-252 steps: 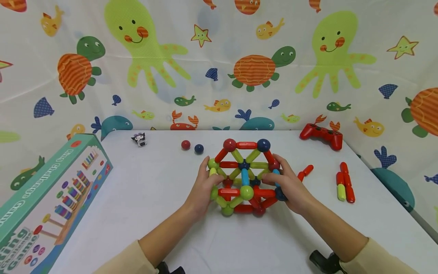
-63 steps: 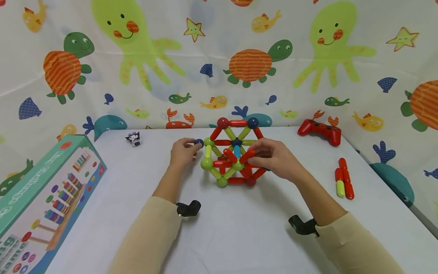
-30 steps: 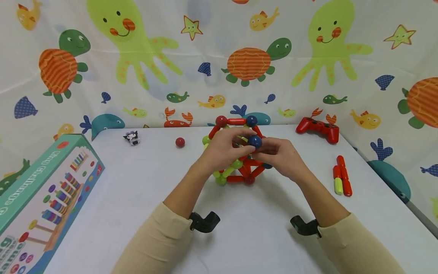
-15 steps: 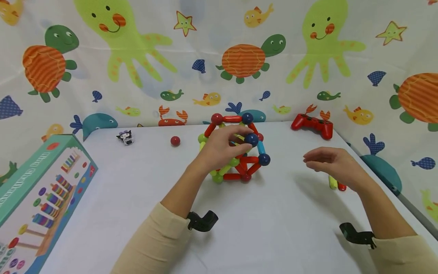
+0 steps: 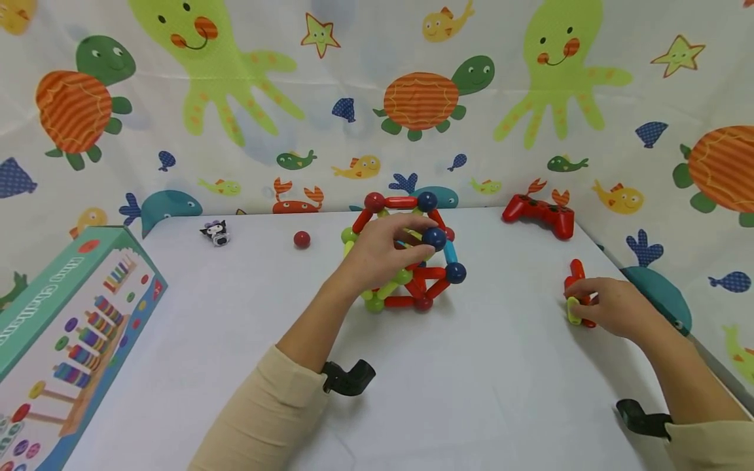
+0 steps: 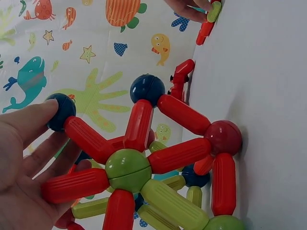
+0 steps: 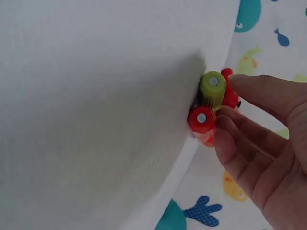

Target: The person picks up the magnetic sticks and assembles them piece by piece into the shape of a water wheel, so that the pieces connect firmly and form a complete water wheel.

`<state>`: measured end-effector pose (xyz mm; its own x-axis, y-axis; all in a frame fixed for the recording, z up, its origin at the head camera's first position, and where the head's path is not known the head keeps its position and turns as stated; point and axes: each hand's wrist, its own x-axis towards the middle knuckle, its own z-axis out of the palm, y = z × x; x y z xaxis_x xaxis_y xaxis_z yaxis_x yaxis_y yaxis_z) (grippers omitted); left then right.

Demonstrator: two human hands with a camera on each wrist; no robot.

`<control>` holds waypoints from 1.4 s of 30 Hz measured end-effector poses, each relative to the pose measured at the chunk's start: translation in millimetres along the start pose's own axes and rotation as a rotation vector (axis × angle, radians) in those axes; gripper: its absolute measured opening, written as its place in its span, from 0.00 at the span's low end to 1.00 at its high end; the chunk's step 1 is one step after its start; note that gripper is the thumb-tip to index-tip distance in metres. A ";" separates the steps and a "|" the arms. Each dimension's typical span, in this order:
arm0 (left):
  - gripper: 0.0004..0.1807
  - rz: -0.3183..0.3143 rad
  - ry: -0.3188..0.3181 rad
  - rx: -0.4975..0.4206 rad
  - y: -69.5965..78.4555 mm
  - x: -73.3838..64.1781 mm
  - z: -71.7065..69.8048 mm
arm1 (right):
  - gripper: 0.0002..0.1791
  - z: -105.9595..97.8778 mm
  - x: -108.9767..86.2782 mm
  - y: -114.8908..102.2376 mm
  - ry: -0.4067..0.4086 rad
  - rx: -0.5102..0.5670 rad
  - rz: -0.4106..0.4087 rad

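My left hand [image 5: 383, 255] pinches a dark blue ball [image 5: 434, 239] between thumb and fingers. In the left wrist view that ball joins a red magnetic stick [image 6: 88, 140], which runs to a green ball [image 6: 128, 170] on the ball-and-stick frame. The frame [image 5: 400, 301] of red, green and light blue sticks stands on the table, partly hidden by this hand. At the right, my right hand [image 5: 612, 306] has thumb and fingers at a green magnetic stick [image 7: 212, 91], gripping it. Red sticks [image 5: 577, 267] lie beside it, partly covered by the fingers.
A loose red ball [image 5: 302, 239] and a small black-and-white figurine [image 5: 216, 233] sit at the back left. The red game controller [image 5: 538, 216] lies at the back right. A long toy box [image 5: 88, 333] stands along the left side, before a patterned cloth [image 5: 353, 78].
My left hand brought the dark blue ball from the table to the frame's front. The right hand left the frame, moved right and came down onto the sticks.
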<state>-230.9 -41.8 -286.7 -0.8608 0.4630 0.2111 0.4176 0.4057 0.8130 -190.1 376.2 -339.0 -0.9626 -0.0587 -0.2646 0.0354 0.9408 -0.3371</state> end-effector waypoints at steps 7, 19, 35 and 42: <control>0.23 -0.002 0.001 -0.008 -0.6 0.0 1.0 | 0.24 5.2 5.9 -7.5 -0.006 -0.010 -0.010; 0.23 0.001 -0.010 -0.002 0.0 0.3 1.6 | 0.23 12.5 9.6 -17.7 -0.030 0.018 -0.017; 0.23 -0.012 -0.002 -0.031 -0.5 -1.7 -0.9 | 0.28 16.7 7.1 -62.9 -0.314 0.294 -0.084; 0.22 -0.021 -0.005 -0.053 -0.5 -2.4 -1.2 | 0.28 12.3 3.5 -97.2 -0.054 0.384 -0.289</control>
<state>-229.3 -44.0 -287.0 -0.8676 0.4590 0.1914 0.3837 0.3730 0.8448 -193.7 280.3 -318.3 -0.9324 -0.3266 -0.1544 -0.1251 0.6929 -0.7101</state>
